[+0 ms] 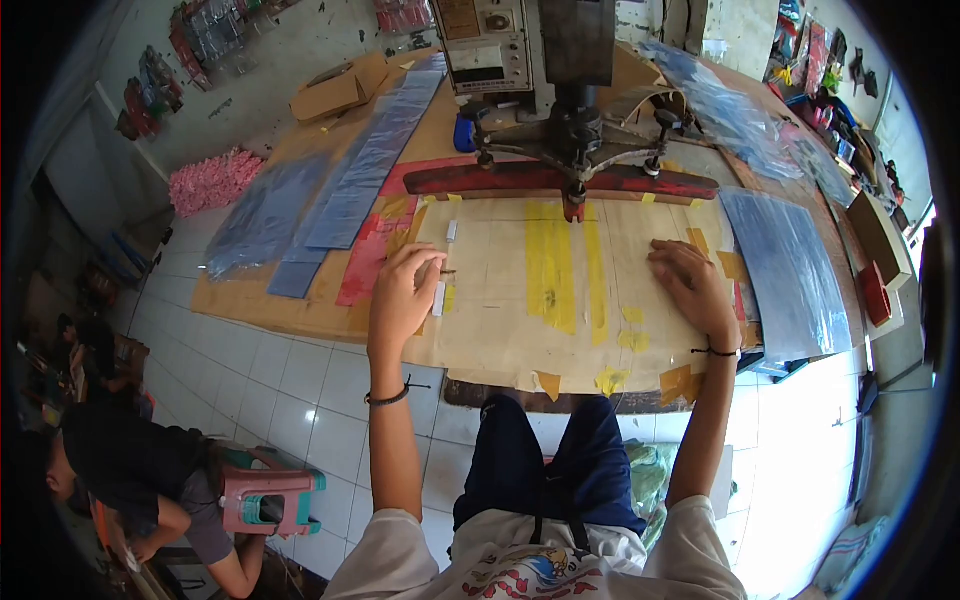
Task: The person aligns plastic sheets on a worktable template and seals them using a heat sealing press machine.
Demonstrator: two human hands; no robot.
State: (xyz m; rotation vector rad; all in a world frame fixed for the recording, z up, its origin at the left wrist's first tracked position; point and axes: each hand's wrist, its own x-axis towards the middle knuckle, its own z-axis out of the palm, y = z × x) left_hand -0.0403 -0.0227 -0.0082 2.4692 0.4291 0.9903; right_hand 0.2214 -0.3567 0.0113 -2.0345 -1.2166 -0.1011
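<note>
My left hand [404, 292] rests at the left side of a tan work sheet [490, 345], fingers bent towards the middle and no held object visible. Close to its fingertips are two small white blocks, an upper block [452, 231] and a lower block [439, 299]. On the right side of the same sheet lies my right hand [693, 285], fingers spread and slightly bent, with nothing seen in it. Yellow tape strips [550, 270] run down the sheet between my hands. Beyond them, a press head with a long red bar [560, 182] spans the sheet's far edge.
Bluish plastic sheets lie in a right stack [785, 270] and a left stack [370, 160]. A machine control box [487, 50] stands behind the press. A cardboard box [338, 88] sits at the far left. Another person [140, 470] bends beside a pink-and-green stool [270, 500].
</note>
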